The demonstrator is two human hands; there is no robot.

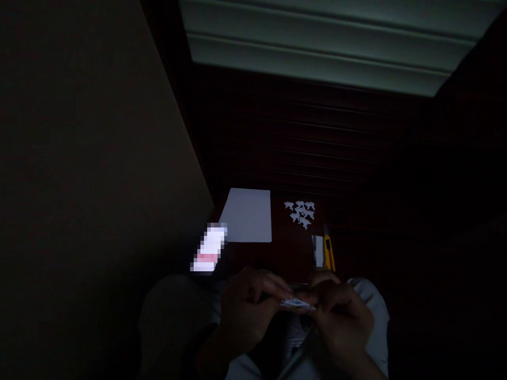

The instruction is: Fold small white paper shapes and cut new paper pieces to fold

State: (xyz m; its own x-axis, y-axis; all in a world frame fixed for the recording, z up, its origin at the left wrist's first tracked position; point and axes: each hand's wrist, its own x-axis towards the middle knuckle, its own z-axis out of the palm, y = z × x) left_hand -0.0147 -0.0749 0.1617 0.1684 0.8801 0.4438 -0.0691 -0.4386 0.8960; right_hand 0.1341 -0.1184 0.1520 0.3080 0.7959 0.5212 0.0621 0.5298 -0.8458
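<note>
A small folded piece of white paper [297, 303] is held between both hands, low in the view above my lap. My left hand [253, 303] pinches its left end between thumb and fingers. At its right end, my right hand [340, 309] grips it the same way. The paper looks layered and partly opened along its middle; its finer folds are too dark to make out. Beyond the hands, several small folded white paper pieces [301, 212] lie in a loose group on the dark table [253, 258].
A stack or sheet of white paper [249, 216] lies at the back left of the table. A lit phone [209, 248], its screen blurred, sits at the left edge. On the right lie a yellow box cutter [328, 250] and a small white strip [318, 251]. A wall [119, 158] rises at left.
</note>
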